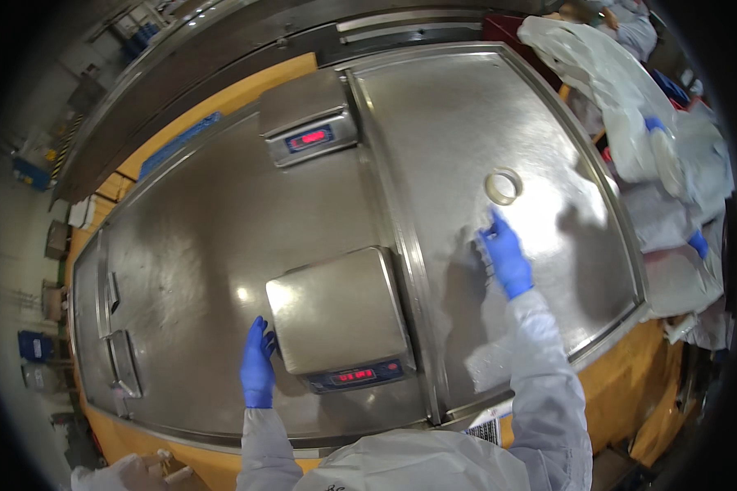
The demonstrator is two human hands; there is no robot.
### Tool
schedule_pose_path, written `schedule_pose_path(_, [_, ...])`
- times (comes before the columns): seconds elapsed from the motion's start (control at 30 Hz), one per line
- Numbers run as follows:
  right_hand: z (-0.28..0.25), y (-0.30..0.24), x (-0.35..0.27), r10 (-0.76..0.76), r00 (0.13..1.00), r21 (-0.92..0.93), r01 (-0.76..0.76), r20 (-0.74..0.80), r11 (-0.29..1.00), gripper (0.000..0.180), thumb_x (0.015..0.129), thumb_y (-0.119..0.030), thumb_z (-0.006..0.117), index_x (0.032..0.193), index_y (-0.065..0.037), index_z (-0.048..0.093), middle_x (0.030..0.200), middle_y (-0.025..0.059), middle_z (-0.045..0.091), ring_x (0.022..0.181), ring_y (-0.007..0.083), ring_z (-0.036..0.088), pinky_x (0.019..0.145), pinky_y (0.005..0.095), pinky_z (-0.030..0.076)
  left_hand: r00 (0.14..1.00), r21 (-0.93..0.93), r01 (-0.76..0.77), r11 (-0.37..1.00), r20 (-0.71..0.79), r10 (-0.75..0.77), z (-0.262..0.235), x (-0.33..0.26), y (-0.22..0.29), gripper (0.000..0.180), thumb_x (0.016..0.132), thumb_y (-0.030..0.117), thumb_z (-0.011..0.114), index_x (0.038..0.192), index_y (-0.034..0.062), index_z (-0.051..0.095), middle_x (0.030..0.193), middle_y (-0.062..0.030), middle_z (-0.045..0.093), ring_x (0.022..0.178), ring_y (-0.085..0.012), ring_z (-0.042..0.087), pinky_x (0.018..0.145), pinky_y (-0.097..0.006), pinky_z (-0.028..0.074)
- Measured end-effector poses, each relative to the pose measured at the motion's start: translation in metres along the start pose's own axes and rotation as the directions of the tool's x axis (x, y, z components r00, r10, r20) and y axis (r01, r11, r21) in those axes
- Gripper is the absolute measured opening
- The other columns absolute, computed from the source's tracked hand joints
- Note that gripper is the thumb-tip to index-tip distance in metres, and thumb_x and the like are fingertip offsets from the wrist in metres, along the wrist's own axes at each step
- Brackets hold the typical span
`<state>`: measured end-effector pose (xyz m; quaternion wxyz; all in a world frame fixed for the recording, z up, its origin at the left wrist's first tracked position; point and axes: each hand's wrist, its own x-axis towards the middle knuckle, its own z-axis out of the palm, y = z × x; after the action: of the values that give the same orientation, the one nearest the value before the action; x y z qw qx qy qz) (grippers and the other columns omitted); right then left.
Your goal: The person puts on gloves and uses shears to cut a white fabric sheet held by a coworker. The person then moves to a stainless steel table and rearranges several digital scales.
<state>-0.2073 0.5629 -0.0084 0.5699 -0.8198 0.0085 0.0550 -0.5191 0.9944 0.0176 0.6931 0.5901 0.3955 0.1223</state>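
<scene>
My left hand [258,370], in a blue glove, holds nothing. Its fingers stretch upward beside the left edge of a near bench scale [336,311], which has a square steel platform and a lit red display. Whether they touch the scale I cannot tell. Over the steel surface on the right, my right hand [509,260], also gloved in blue, reaches out with its index finger extended. Just beyond the fingertips lies a roll of clear tape [504,186], flat on the steel and apart from the hand. The right hand's other fingers are partly bent, with nothing visible in them.
A second scale [307,114] stands farther back on the steel table [180,270]. A raised metal seam [409,270] divides the tabletop. People in pale coverings [671,213] work along the right edge. A dark rail [262,49] runs behind the table.
</scene>
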Motion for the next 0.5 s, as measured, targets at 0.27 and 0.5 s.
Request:
schedule_pose_path(0.27, [0.000, 0.000, 0.041, 0.037, 0.999, -0.001, -0.037, 0.031, 0.999, 0.029, 0.096, -0.014, 0.058, 0.122, -0.001, 0.061, 0.099, 0.0117, 0.069, 0.092, 0.0205, 0.065, 0.081, 0.0329, 0.050, 0.959, 0.035, -0.206, 0.978, -0.191, 0.209, -0.015, -0.074, 0.061, 0.052, 0.108, 0.031, 0.047, 0.152, 0.0052, 0.044, 0.147, -0.0111, 0.052, 0.132, -0.0242, 0.053, 0.111, -0.038, 0.039])
schedule_pose_path(0.5, [0.039, -0.117, -0.171, -0.211, 0.700, 0.192, 0.107, 0.682, 0.976, 0.026, 0.096, -0.014, 0.067, 0.119, -0.002, 0.064, 0.103, 0.0080, 0.068, 0.087, 0.0119, 0.060, 0.079, 0.0279, 0.050, 0.885, -0.208, -0.121, 0.971, 0.421, 0.201, 0.086, -0.155, 0.092, 0.048, 0.107, 0.023, 0.048, 0.149, 0.0001, 0.046, 0.138, -0.0136, 0.058, 0.123, -0.0224, 0.057, 0.108, -0.035, 0.042])
